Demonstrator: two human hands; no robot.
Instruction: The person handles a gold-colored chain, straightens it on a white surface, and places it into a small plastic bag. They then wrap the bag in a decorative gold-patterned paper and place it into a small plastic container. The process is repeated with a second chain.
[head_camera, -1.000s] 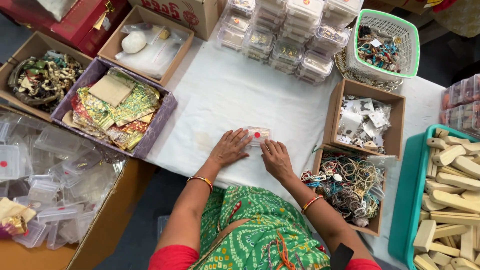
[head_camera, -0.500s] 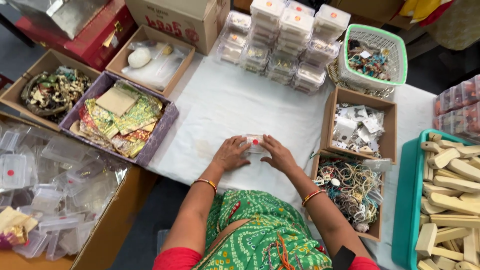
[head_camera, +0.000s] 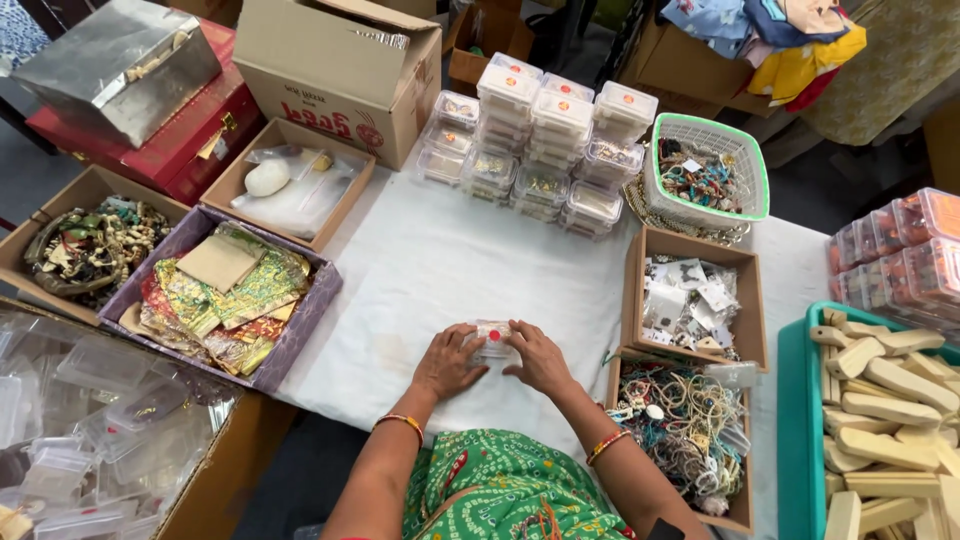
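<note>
- Left hand (head_camera: 447, 362) & right hand (head_camera: 538, 358): both palm-down on the white cloth-covered table (head_camera: 450, 270), fingers partly curled, closed from either side on 1 small clear plastic box with a red dot on its lid (head_camera: 492, 338). Box sits on the cloth between the hands, near the table's front edge, in front of the person.
- Bangles: 1 on each wrist, orange-gold.
- Stacked clear lidded plastic boxes (head_camera: 545, 140) at the far side of the cloth: approx 10 stacks, exact no. can't tell; some lids carry red dots.
- 1 green-rimmed white plastic basket (head_camera: 755, 165) w/ mixed beaded jewellery, right of the stacks.
- 2 open brown cardboard trays to the right of the hands: far one (head_camera: 640, 285) w/ small packets, near one (head_camera: 620, 372) w/ tangled bangles & cords, just beside the right hand.
- 1 purple-walled tray (head_camera: 305, 315) w/ bright patterned cloth pieces, left of the hands.
- 2 more cardboard trays on the left: one (head_camera: 245, 170) w/ clear bags & a white lump, one (head_camera: 40, 215) w/ dark jewellery.
- 1 teal plastic tub (head_camera: 795, 420) w/ many pale wooden pieces, far right.
- 1 large closed cardboard carton (head_camera: 340, 70), 1 silver metal case (head_camera: 115, 65) on 1 red case (head_camera: 195, 140), top left.
</note>
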